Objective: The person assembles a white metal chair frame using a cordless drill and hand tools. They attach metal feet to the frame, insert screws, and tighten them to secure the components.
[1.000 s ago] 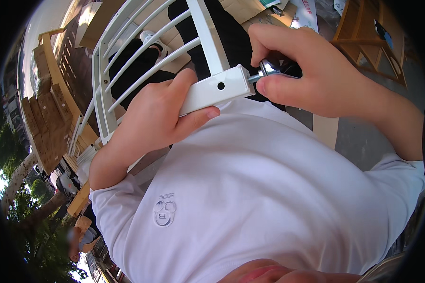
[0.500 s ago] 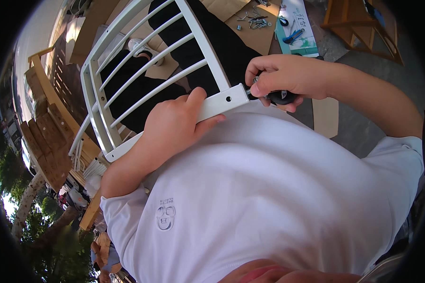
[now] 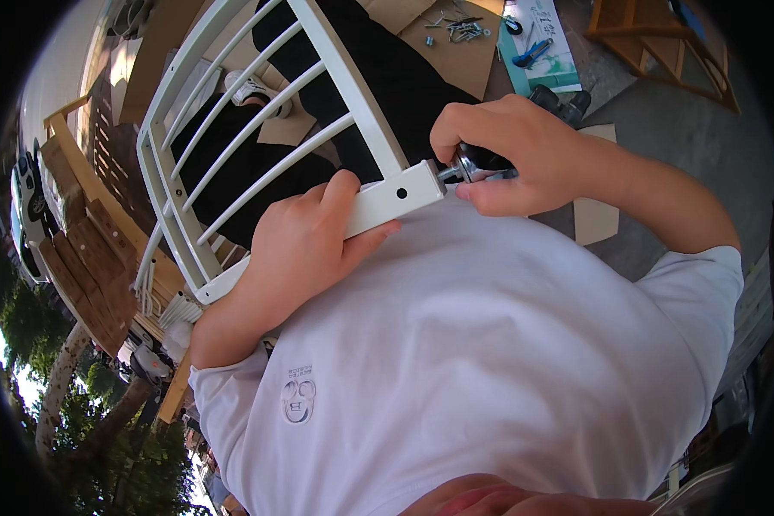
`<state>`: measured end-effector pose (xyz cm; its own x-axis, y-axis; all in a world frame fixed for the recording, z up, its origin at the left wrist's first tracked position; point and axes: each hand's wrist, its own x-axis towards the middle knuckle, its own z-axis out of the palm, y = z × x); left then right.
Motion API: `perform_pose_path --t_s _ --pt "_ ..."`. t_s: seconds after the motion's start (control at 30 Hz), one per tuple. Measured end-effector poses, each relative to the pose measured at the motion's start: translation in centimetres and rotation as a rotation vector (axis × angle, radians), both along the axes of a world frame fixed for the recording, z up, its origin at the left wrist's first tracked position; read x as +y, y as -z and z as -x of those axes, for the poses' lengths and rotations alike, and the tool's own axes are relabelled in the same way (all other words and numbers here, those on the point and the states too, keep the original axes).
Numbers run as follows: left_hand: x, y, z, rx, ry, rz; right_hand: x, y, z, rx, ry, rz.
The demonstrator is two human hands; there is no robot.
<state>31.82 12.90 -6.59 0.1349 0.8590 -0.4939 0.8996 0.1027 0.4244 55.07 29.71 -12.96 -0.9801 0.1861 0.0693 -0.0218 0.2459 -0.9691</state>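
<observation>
My white shirt (image 3: 490, 327) fills the lower half of the view. Above it, my left hand (image 3: 305, 236) is wrapped around the end bar of a white frame (image 3: 347, 82), which lies tilted over my lap, its curved slats running off to the upper left. My right hand (image 3: 520, 159) has its grip closed on a caster (image 3: 469, 163), chrome and black, partly hidden by my fingers. The caster's stem (image 3: 447, 174) meets the bar's end; how deep it sits, I cannot tell. Beyond are my black trousers (image 3: 404, 69) and a white shoe (image 3: 248, 89). Farther out, screws (image 3: 464, 30) lie loose on cardboard (image 3: 460, 64), beside a white and green sheet (image 3: 562, 70) with a blue knife (image 3: 533, 53) on it. A wooden stand (image 3: 658, 36) is at upper right; brown boards (image 3: 86, 267) and trees (image 3: 138, 464) are at far left.
</observation>
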Motion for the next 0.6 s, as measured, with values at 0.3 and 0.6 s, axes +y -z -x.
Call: perform_pose_path --t_s 0.3,0.6 --pt "0.0 0.9 -0.6 0.030 0.033 0.012 0.7 -2.6 0.8 -0.780 0.010 0.796" --pt "-0.7 1.7 -0.5 0.022 0.026 -0.071 1.6 -1.3 0.5 -0.829 -0.080 0.892"
